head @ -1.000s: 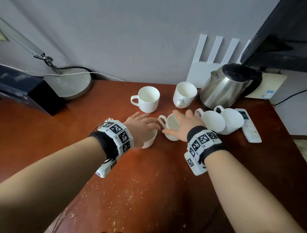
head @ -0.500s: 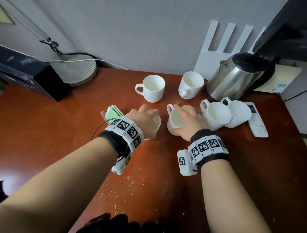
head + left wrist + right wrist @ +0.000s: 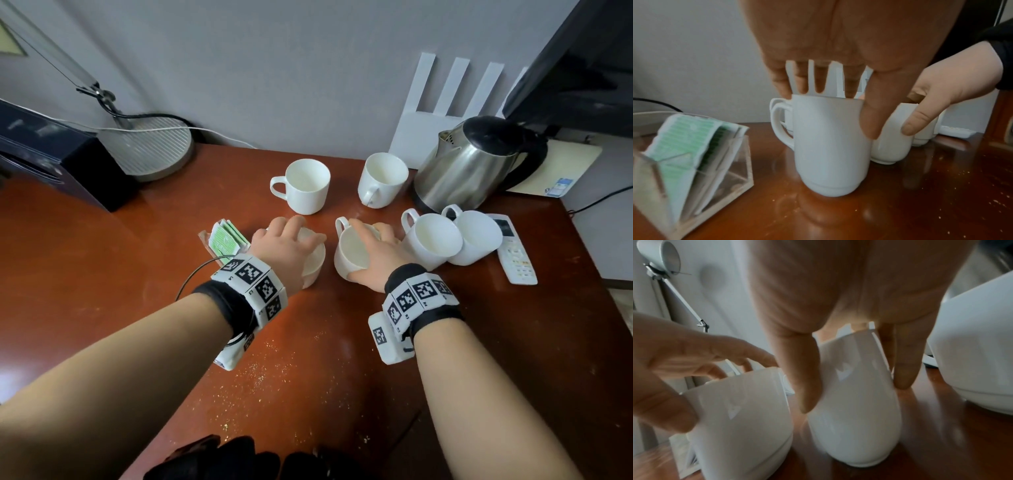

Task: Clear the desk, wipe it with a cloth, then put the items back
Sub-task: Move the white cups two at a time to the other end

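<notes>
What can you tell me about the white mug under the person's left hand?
The mug is plain glossy white, ceramic by its look, with straight sides rounding in to a small foot ring and a loop handle on its left in the left wrist view. It stands upright on the reddish-brown desk, beside a clear box of green packets. The left hand grips it from above, fingers over the far rim, thumb down the near side. Whether anything is inside is hidden.

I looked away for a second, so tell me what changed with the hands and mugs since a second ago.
Both hands closed from above onto mugs: the left hand now grips the left mug, the right hand grips the mug beside it. Both mugs still stand on the desk. The other four mugs, kettle and remote stayed put.
</notes>
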Demonstrator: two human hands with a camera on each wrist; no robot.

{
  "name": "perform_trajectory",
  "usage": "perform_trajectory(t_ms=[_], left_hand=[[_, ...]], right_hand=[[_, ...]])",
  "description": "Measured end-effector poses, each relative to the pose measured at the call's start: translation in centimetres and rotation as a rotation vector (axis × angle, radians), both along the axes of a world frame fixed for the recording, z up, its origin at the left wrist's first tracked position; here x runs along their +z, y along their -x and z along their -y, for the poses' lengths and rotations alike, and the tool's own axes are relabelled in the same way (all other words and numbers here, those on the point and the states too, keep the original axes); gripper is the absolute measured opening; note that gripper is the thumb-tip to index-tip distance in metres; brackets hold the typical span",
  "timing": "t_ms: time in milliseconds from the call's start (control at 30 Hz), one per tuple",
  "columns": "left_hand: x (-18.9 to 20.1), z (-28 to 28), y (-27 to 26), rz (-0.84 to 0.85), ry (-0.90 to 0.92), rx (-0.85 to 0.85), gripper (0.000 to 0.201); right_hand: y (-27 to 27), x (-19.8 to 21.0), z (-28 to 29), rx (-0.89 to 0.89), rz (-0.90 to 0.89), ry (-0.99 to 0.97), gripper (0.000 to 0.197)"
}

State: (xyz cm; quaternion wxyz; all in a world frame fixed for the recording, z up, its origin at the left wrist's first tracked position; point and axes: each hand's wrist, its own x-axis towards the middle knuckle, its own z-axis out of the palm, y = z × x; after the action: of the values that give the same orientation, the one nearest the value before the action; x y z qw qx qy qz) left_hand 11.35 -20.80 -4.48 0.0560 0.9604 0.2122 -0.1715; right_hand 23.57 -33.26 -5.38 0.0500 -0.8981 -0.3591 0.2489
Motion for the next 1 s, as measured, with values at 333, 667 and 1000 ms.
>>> perform_trajectory(t_ms=[333, 667, 1000], left_hand=[[0.3, 0.6, -0.7, -0.098, 0.084, 0.065, 0.074], [0.8, -0.3, -1.2, -0.092, 0.065, -0.059, 0.082], [4.6, -3.8, 1.9, 0.055, 0.003, 0.073, 0.085]], right_hand=[[-0.5, 0.5, -0.1, 0.062, 0.027, 0.043, 0.082], [-0.1, 1.1, 0.1, 0.011, 0.088, 0.042, 0.078], [2.9, 5.9, -1.6, 0.01, 0.129, -0.125, 0.066]])
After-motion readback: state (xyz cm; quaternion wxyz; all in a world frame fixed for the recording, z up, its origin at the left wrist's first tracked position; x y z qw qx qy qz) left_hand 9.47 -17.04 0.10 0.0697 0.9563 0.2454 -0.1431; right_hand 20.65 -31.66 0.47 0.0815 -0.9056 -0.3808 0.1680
